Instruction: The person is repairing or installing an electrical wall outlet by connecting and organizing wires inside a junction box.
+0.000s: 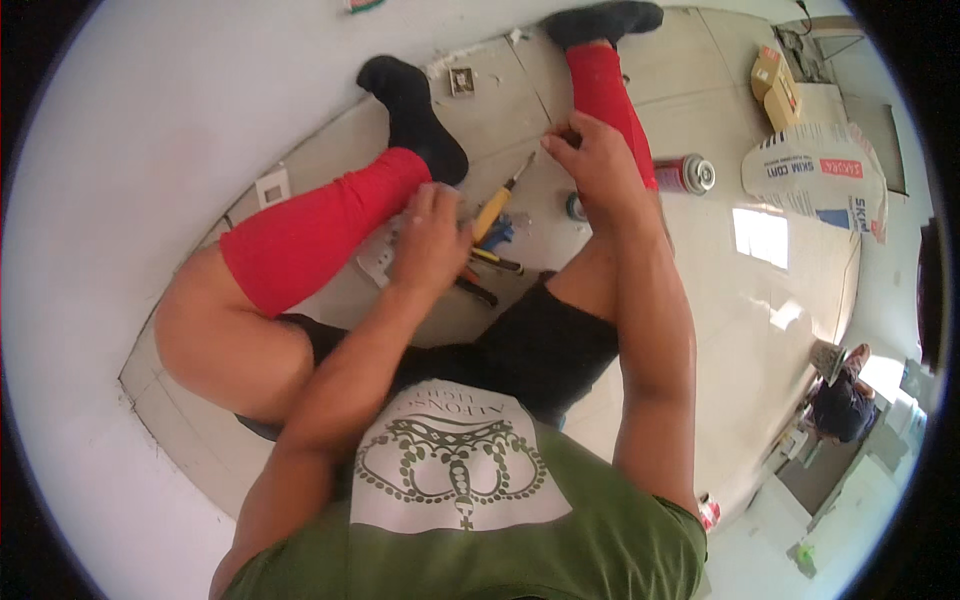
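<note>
My left hand point(432, 240) hovers by the red-covered shin of my bent left leg, above several tools on the tiled floor. Its fingers look loosely stretched, with nothing visible in them. Beside it lie a screwdriver with a yellow handle point(490, 214), a blue object point(497, 235) and a yellow-and-black tool point(497, 262). A white plate-like piece point(376, 262) is partly hidden behind that hand. My right hand point(598, 160) is raised near my right shin, thumb and fingertips pinched together. What the pinch holds, if anything, is too small to make out.
A spray can point(684, 174) lies right of my right leg. Beyond are a cardboard box point(776, 88) and a white printed sack point(815, 178). A square box point(461, 82) and a white frame point(272, 188) lie near the wall. Another person point(842, 405) is at far right.
</note>
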The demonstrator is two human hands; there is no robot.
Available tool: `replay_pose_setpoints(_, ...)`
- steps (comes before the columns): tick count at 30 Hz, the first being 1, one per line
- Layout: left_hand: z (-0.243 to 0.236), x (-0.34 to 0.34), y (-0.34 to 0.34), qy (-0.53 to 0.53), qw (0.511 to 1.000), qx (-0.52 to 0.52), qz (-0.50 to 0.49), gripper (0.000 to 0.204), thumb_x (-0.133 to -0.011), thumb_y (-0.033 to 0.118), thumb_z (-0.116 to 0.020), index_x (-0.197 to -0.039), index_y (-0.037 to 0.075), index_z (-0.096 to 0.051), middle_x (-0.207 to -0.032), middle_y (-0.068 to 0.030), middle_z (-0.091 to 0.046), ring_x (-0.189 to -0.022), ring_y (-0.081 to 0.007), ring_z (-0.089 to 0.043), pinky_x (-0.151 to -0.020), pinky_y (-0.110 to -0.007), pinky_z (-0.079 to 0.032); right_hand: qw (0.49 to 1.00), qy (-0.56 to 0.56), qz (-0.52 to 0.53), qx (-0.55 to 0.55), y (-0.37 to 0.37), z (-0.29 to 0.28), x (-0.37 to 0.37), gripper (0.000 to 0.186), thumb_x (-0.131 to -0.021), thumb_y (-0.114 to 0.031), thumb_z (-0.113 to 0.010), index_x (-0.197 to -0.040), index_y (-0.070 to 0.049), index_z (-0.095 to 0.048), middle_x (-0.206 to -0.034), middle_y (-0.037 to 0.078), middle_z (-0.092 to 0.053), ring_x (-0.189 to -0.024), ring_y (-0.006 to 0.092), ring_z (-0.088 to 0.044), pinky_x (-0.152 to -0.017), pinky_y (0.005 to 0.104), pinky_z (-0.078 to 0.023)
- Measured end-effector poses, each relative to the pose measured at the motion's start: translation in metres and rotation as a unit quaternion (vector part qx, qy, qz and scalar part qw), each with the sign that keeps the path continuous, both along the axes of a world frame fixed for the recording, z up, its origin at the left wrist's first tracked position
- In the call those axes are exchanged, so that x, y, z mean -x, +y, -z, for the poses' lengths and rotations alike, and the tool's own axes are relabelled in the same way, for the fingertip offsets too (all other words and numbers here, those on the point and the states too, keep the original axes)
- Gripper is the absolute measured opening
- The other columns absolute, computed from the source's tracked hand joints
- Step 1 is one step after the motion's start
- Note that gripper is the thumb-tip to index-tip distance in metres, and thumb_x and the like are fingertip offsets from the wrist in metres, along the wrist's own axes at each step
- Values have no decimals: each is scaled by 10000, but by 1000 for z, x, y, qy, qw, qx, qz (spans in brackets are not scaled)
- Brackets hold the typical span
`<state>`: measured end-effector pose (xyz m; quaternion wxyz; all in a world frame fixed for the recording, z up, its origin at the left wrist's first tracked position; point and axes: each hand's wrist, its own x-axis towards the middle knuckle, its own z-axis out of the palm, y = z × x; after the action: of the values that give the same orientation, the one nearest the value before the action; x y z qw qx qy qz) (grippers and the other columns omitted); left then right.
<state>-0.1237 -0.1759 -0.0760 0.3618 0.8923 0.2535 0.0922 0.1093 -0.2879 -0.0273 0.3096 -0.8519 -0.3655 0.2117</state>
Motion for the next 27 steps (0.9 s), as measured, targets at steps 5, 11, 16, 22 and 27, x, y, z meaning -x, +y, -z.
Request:
replay_pose_setpoints(5,-8,23,-5,183,957,-81,210,211,-846,117,-681,-1039,31,-681,-1021,-117,-635,-1029,-344,-626,-847,-459,-548,1000,15,3,-9,-4,3,-1,258,-890,-240,-728,-1005,-8,-722,-914,192,-730,-865,351,-711,-798,420,-542)
replay_pose_setpoints(11,28,62,-63,95,934,-156,306,315,-858,99,-648,-1168,50,-674,-1184,-112,-630,-1140,-325,-604,-759,-479,-576,999,19,-18,-27,-7,6,-1,253,-893,-231,-726,-1012,-9,-722,-903,189,-727,-848,331,-711,-779,404,-544)
replay_pose_setpoints(16,26,34,-50,146,924,-115,334,329,-864,101,-648,-1186,27,-649,-1072,-125,-671,-1002,-343,-684,-761,-467,-592,998,35,-22,-52,-6,9,4,249,-893,-231,-723,-1020,-17,-722,-908,187,-727,-847,331,-711,-777,406,-545)
replay_pose_setpoints(22,-8,0,10,163,915,-226,292,280,-883,77,-633,-1153,1,-634,-986,-153,-689,-860,-327,-742,-691,-410,-613,998,40,-34,-45,-7,7,4,231,-895,-233,-706,-1002,-28,-722,-902,177,-731,-849,348,-709,-773,423,-551)
replay_pose_setpoints(27,35,-1,48,173,840,-286,428,338,-892,82,-613,-1213,-22,-613,-1084,-188,-679,-850,-318,-743,-679,-408,-617,994,6,-104,17,-2,10,7,187,-891,-196,-692,-972,-28,-701,-869,183,-726,-831,356,-708,-761,431,-552)
